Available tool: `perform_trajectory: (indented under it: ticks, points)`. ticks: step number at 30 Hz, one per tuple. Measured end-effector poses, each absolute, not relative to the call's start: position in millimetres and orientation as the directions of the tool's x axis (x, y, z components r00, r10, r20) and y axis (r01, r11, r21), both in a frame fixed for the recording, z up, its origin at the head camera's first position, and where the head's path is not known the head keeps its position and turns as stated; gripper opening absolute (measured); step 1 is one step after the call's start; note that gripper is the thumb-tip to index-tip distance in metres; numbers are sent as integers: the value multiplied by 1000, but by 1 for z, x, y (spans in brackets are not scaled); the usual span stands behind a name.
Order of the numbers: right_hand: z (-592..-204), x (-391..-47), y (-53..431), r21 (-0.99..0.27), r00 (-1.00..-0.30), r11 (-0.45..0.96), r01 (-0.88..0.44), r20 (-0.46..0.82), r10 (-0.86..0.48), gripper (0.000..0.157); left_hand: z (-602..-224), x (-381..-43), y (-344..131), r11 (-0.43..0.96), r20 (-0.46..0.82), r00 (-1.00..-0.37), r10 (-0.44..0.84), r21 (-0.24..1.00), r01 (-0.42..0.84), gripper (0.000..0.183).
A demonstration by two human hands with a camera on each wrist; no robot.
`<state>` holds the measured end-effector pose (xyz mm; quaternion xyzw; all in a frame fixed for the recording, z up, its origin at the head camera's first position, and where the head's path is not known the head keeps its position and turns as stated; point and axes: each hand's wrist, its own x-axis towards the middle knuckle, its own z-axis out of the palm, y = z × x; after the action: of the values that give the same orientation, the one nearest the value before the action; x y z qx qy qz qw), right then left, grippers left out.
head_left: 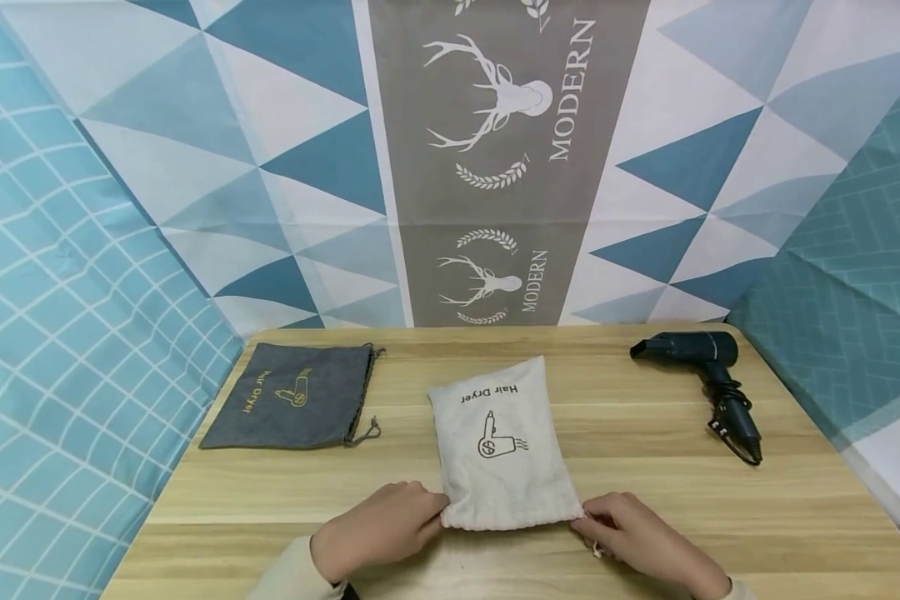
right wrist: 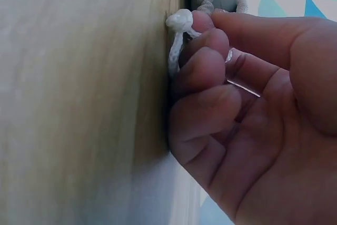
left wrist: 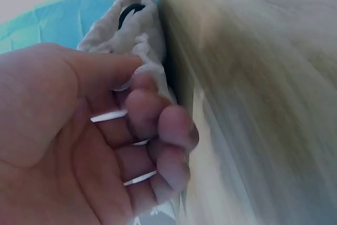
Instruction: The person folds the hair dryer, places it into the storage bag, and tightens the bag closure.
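A white cloth drawstring pouch (head_left: 498, 467) printed "Hair Dryer" lies mid-table, its gathered mouth towards the person. My left hand (head_left: 386, 525) pinches the left corner of that mouth between thumb and index finger. At the opposite corner, my right hand (head_left: 630, 533) pinches the pouch, and a knotted white cord end (right wrist: 180, 20) hangs by its fingers. Between the hands the mouth gapes a little in the left wrist view, with a dark thing (left wrist: 130, 15) showing inside. Most of what the pouch contains is hidden by the cloth.
A grey drawstring pouch (head_left: 292, 396), also printed "Hair Dryer", lies flat at the back left. On the right sits a black hair dryer (head_left: 690, 348) with its cord wound round the handle. Patterned cloth walls enclose the wooden table (head_left: 795, 533) at the back and sides.
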<state>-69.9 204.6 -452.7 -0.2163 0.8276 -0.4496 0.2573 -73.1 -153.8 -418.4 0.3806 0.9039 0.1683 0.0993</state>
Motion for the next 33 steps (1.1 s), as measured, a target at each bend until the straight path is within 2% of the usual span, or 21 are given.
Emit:
perform_trajectory:
  ticks: [3,7,11,14,17,21,24,29,33]
  points:
    - [-452,-70,206,-867,-767,484,-119,-229,-599,33,-416,-75,-164,560,-36,-638,769,520,645,37]
    - [-450,-71,210,-895,-766,433,-110,-202,-611,35,-413,-81,-177,394,17,-586,810,724,566,37]
    - [-444,-72,213,-919,-785,375,-121,-143,-603,36,-415,-88,-185,297,101,-659,745,835,463,27]
    - [-442,-72,212,-936,-790,328,-130,-102,-604,34,-418,-91,-188,221,109,-716,690,910,351,25]
    - [-441,-71,209,-946,-801,288,-148,-57,-596,30,-421,-91,-188,146,101,-727,679,952,268,26]
    - [-440,-70,203,-912,-845,310,-270,69,-531,23,-422,-87,-186,247,98,-778,621,917,313,34]
    - [-438,-69,200,-807,-868,425,-411,204,-452,17,-420,-83,-184,395,151,-823,548,821,414,43]
    - [-426,-65,203,-566,-846,629,-533,373,-381,20,-418,-78,-187,487,227,-825,518,714,503,51]
    - [-419,-63,211,-514,-821,645,-565,430,-377,25,-415,-71,-198,497,218,-812,542,695,519,50]
